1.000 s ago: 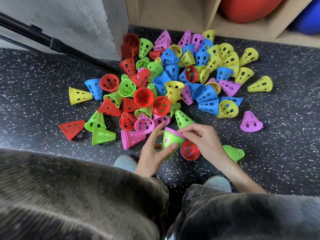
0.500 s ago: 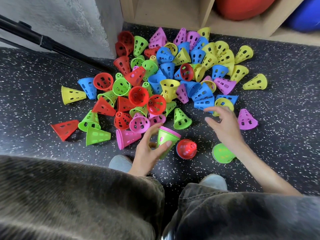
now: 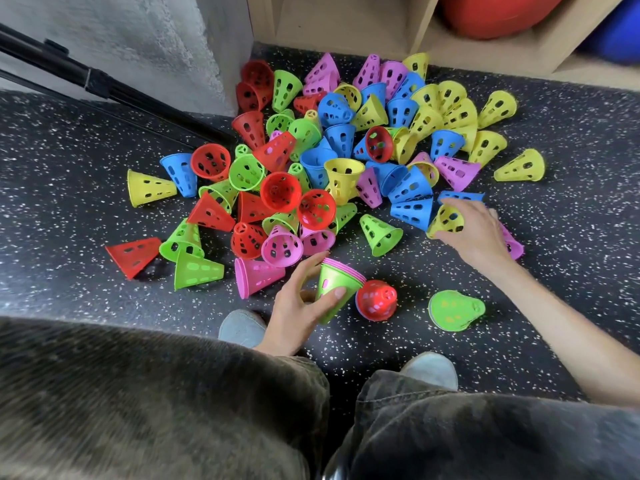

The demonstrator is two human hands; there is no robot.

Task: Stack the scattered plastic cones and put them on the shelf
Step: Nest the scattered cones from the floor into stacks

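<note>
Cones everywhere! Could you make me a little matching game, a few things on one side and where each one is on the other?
Things:
1. green stack
2. yellow cone
3. red cone
4. red ball

Places:
A. on the shelf
B. in the left hand
C. under the fingers of the right hand
D. on the floor just right of the green stack

Pairs: 1-B, 2-C, 3-D, 4-A
</note>
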